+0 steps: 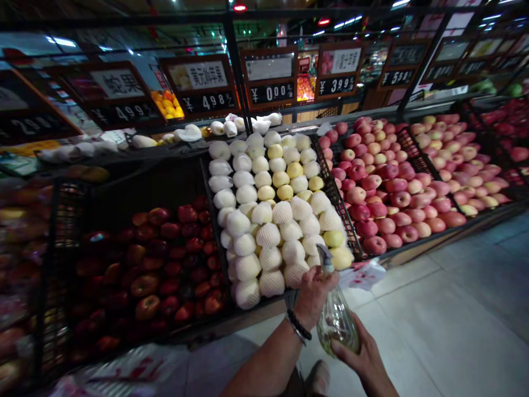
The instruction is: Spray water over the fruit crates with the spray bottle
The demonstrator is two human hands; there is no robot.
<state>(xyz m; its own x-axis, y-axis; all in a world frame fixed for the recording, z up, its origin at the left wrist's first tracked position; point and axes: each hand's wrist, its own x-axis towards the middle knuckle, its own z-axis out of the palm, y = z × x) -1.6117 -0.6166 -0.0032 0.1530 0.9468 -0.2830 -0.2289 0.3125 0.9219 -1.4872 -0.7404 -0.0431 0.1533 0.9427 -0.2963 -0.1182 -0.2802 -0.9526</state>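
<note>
A clear spray bottle (338, 315) with a grey spray head (325, 259) is tilted between my hands, with some liquid low inside. My left hand (316, 295), with dark beads and a band at the wrist, is closed round the bottle's neck, just below the spray head. Lower down, my right hand (362, 348) grips the bottle near its base, thumb on the near side. Just beyond the spray head lie rows of pale yellow apples (285, 192), many in white foam nets (270, 235).
Dark red apples (146, 284) fill part of the crate to the left. Pink apples (388, 190) are heaped to the right, behind a black crate wall (336, 201). Price signs (268, 77) hang above. Plastic bags (361, 274) hang at the stand's front edge, over the tiled floor (454, 309).
</note>
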